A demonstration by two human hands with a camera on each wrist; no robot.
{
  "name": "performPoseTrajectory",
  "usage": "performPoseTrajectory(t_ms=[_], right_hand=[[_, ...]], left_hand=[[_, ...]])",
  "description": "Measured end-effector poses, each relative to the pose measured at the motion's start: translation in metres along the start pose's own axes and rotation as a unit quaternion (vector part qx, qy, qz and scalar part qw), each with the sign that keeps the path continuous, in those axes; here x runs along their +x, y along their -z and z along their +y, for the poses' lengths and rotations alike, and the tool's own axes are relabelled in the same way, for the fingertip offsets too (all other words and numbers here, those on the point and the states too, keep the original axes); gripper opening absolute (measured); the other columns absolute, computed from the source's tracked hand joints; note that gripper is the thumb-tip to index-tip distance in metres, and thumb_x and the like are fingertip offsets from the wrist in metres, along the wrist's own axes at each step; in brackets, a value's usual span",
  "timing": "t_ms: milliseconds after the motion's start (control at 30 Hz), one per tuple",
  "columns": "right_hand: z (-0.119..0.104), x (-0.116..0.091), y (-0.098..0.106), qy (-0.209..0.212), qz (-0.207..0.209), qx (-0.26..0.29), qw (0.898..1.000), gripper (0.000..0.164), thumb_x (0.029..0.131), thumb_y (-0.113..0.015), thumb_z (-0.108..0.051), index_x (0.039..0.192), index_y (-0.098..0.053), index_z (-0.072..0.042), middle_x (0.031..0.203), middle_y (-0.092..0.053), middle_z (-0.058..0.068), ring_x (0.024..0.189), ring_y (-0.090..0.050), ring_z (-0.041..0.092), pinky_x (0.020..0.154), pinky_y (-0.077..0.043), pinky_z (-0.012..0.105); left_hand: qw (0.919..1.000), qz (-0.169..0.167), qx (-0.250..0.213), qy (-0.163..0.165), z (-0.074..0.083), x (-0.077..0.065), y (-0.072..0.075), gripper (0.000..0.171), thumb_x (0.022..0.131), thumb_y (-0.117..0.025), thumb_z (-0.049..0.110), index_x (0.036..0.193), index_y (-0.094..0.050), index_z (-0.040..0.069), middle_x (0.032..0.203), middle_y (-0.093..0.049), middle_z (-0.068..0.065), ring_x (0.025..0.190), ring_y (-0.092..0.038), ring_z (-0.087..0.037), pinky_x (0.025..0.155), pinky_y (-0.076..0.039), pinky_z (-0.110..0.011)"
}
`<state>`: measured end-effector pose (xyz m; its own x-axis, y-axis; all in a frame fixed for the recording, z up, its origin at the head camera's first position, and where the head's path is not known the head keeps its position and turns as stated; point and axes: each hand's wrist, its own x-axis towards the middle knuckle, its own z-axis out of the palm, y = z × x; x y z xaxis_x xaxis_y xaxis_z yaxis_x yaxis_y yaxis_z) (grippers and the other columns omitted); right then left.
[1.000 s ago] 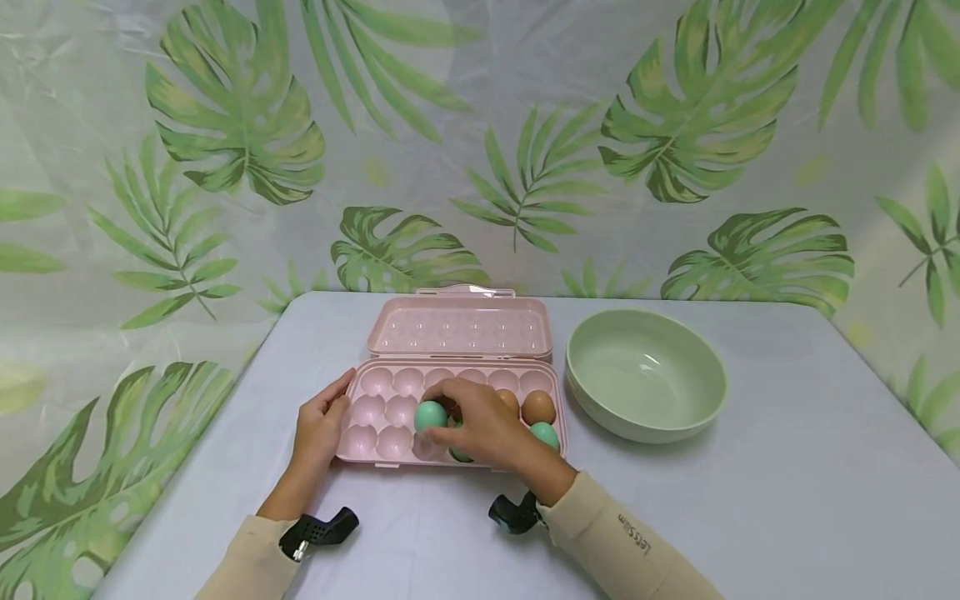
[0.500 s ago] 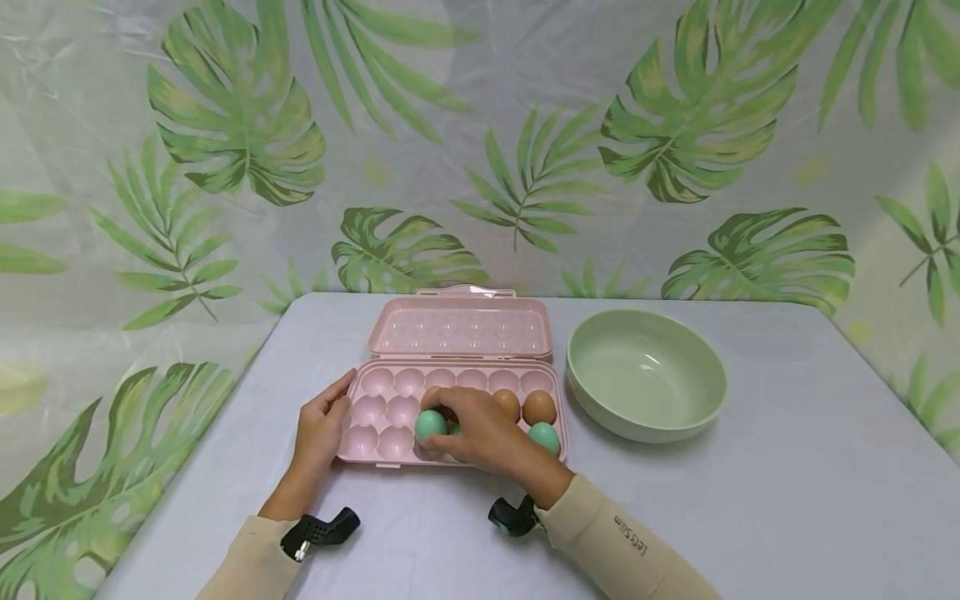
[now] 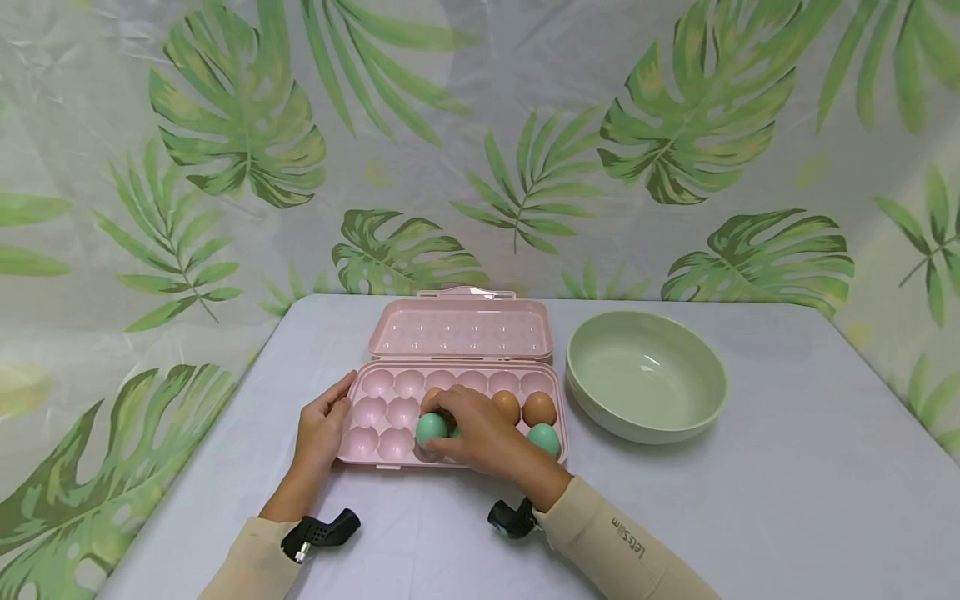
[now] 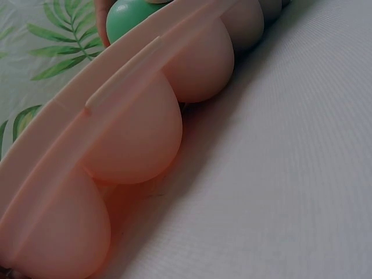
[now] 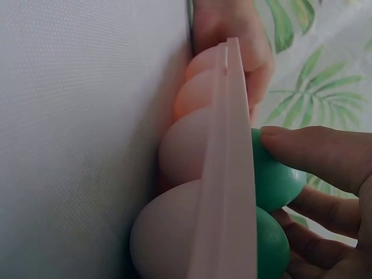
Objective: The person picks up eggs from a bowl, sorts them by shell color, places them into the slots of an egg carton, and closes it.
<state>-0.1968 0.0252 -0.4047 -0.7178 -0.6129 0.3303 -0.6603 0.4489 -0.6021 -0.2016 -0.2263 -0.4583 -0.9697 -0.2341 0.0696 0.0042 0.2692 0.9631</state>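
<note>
A pink egg tray (image 3: 395,442) lies open on the table, its lid (image 3: 461,327) folded back. My left hand (image 3: 318,429) grips the tray's left end. With thumb and fingers, my right hand (image 3: 480,429) pinches a green egg (image 3: 432,429) at a front-row cup, third from the left. In the right wrist view the green egg (image 5: 279,174) sits low against the tray rim, the thumb on it. Another green egg (image 5: 270,244) sits beside it, mostly hidden by the hand in the head view. At the tray's right end are brown eggs (image 3: 539,408) and a green egg (image 3: 543,439).
A pale green bowl (image 3: 645,375) stands right of the tray, with no egg visible in it. The table (image 3: 810,467) wears a white cloth, and a leaf-patterned curtain (image 3: 525,167) hangs behind it. The tray's back row and left cups hold no eggs.
My right hand has lowered the green egg slightly toward the front-row cup and still pinches it. The left hand stays on the tray's end.
</note>
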Motion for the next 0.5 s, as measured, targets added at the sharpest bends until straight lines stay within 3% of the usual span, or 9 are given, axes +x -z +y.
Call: performPoseTrajectory(t_ms=[500], right_hand=[[-0.0008, 0.0001, -0.0030, -0.010, -0.005, -0.006, 1.000, 0.026, 0.076, -0.079, -0.014, 0.096, -0.063, -0.015, 0.093, -0.060, -0.006, 0.085, -0.055, 0.016, 0.077, -0.043, 0.023]], left_hand=[[1.0000, 0.003, -0.002, 0.005, -0.0001, 0.0004, 0.0000, 0.041, 0.099, -0.044, 0.006, 0.138, -0.053, 0.005, 0.141, -0.051, -0.007, 0.135, -0.039, -0.013, 0.100, -0.035, -0.008]])
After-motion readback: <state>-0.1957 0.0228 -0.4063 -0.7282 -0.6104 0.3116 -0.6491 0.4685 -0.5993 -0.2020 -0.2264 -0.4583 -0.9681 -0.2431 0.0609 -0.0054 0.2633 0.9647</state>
